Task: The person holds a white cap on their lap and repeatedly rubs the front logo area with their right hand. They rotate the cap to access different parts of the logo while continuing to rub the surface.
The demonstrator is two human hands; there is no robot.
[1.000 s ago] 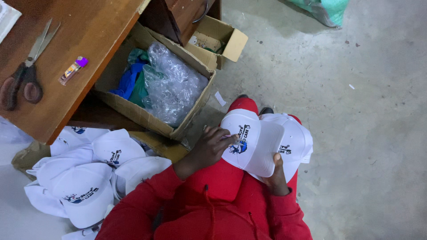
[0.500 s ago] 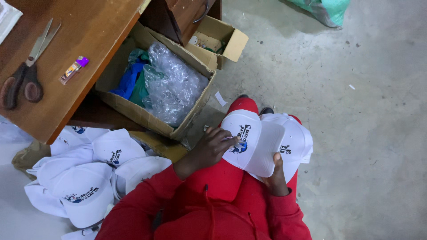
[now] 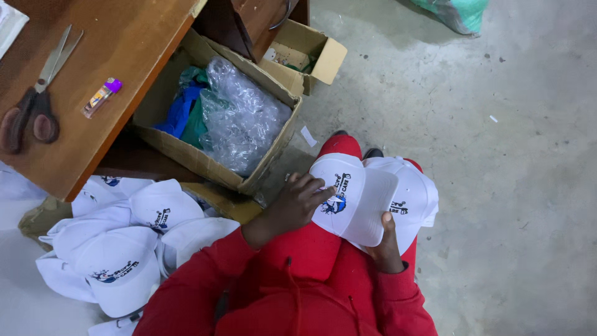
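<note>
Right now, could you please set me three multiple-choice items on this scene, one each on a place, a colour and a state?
1. Where do the scissors lie?
A. on the wooden desk
B. in the cardboard box
C. on the floor

2. What colour are the person's sleeves?
A. blue
B. red
C. green

3. How is the white cap on the lap held?
A. untouched
B. by one hand
C. by both hands

A: the scissors rest on the desk top.
B: both sleeves are red.
C: the left hand lies on its front and the right hand grips its brim.

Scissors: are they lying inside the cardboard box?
No, the scissors lie on the wooden desk, outside the cardboard box.
</note>
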